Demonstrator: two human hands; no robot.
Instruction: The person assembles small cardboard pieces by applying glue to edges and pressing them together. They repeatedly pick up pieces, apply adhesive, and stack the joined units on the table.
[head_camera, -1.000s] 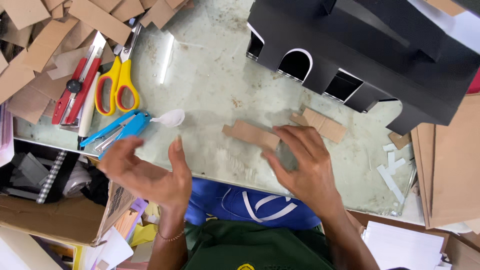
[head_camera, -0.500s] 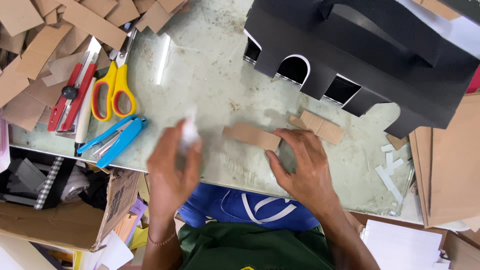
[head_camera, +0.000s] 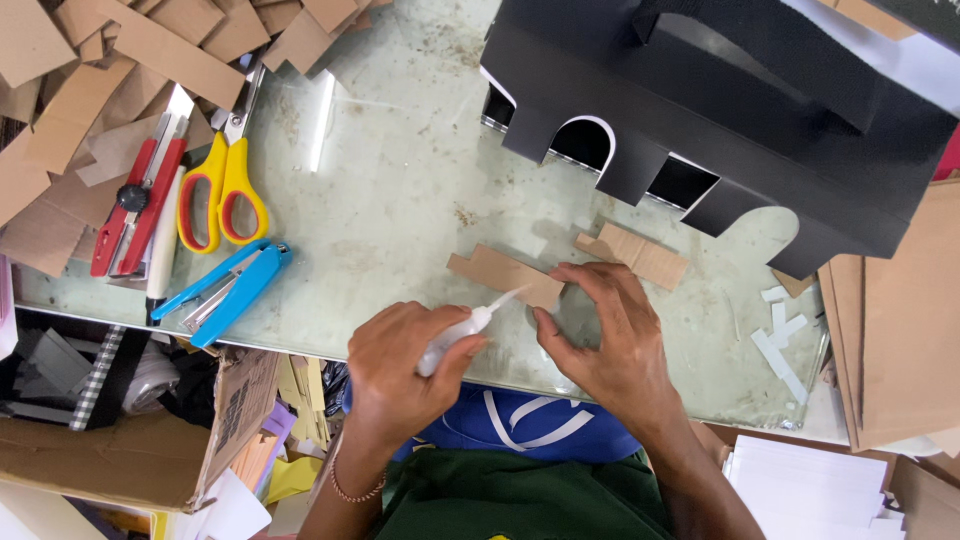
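Observation:
My left hand (head_camera: 405, 365) grips a small white glue bottle (head_camera: 470, 325), its nozzle pointing at the near end of a brown cardboard strip (head_camera: 500, 272) lying on the glass table (head_camera: 400, 190). My right hand (head_camera: 605, 335) rests beside it, fingertips touching the strip's right end. A second cardboard piece (head_camera: 635, 253) lies just behind my right hand. A black card model building (head_camera: 740, 110) with arched openings stands at the back right.
Yellow-handled scissors (head_camera: 222, 190), a red box cutter (head_camera: 135, 205) and a blue stapler (head_camera: 225, 290) lie at the left. Cardboard offcuts (head_camera: 120, 50) pile at the back left. White paper strips (head_camera: 780, 340) and brown sheets (head_camera: 900, 320) sit right. An open box (head_camera: 120, 440) is below the table edge.
My left hand has picked up the glue bottle and brought it right, nozzle now at the cardboard strip. My right hand stays on the strip.

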